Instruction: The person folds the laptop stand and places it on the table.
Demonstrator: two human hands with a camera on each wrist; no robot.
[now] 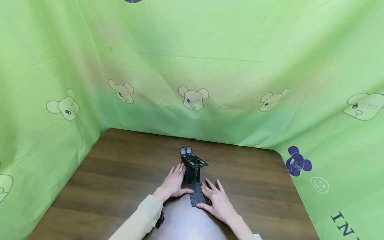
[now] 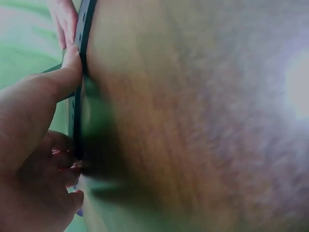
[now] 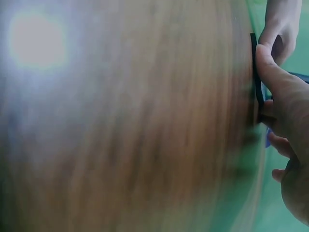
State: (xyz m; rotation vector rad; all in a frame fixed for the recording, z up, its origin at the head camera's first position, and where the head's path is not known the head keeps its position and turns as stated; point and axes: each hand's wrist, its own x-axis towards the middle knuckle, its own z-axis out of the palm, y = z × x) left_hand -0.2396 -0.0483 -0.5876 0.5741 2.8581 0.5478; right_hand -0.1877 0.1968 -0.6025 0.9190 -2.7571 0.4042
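Note:
A black folding stand point(image 1: 196, 191) stands on the wooden table, with a long ridged base, an upright part and a slanted top plate point(image 1: 195, 160). Two grey-padded lips rise at its far end. Along its left side my left hand point(image 1: 175, 183) lies with fingers extended, the thumb touching the base's edge. My right hand point(image 1: 219, 201) is at the base's right side, fingers spread, its thumb at the near end. In the left wrist view the left thumb point(image 2: 70, 67) rests against the dark edge of the base. The right wrist view has the right thumb point(image 3: 268, 65) at that edge too.
The brown wooden table point(image 1: 120, 160) has rounded far corners. Green printed cloth point(image 1: 192, 73) hangs behind it and at both sides. A dark band point(image 1: 160, 220) sits at the left wrist. Light glares off the table's near part.

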